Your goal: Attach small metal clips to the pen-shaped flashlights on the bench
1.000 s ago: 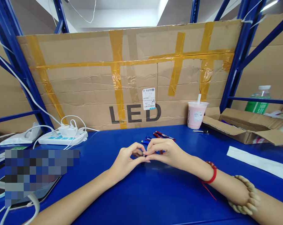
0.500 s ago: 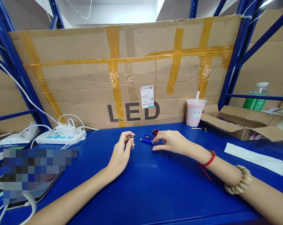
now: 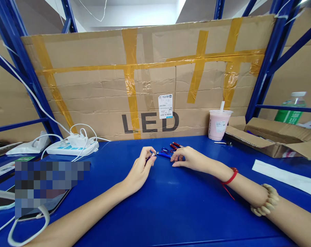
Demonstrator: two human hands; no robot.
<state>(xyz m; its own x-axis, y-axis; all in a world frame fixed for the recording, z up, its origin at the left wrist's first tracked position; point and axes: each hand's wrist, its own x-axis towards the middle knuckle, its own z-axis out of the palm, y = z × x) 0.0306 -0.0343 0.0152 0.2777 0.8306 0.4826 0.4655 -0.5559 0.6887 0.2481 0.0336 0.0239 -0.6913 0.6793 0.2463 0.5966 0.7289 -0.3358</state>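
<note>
My left hand (image 3: 142, 168) pinches a small, dark, silver-ended piece (image 3: 153, 154) between thumb and fingers; most of it is hidden by the fingers. Just to its right lies a blue pen-like tube (image 3: 164, 155) with a metal tip. My right hand (image 3: 190, 158) hovers at the far end of this tube, fingers curved and thumb apart, with nothing visibly held. Whether its fingertips touch the tube I cannot tell. Behind the tube are red pen-like pieces (image 3: 174, 146) and a dark blue looped item (image 3: 166, 150), partly covered by the right hand.
A pink drink cup (image 3: 217, 125) with a straw stands at the back right, beside an open cardboard box (image 3: 267, 145). A white strip (image 3: 286, 178) lies at right. On the left are a power strip (image 3: 75, 148) and a tablet-like device (image 3: 57, 199) with cables. Cardboard (image 3: 101, 99) closes the back.
The view has shifted slightly left. My left hand has moved right toward the blue tube, and the silver end of its piece now shows. My right hand stays by the tube, its fingers more curled.
</note>
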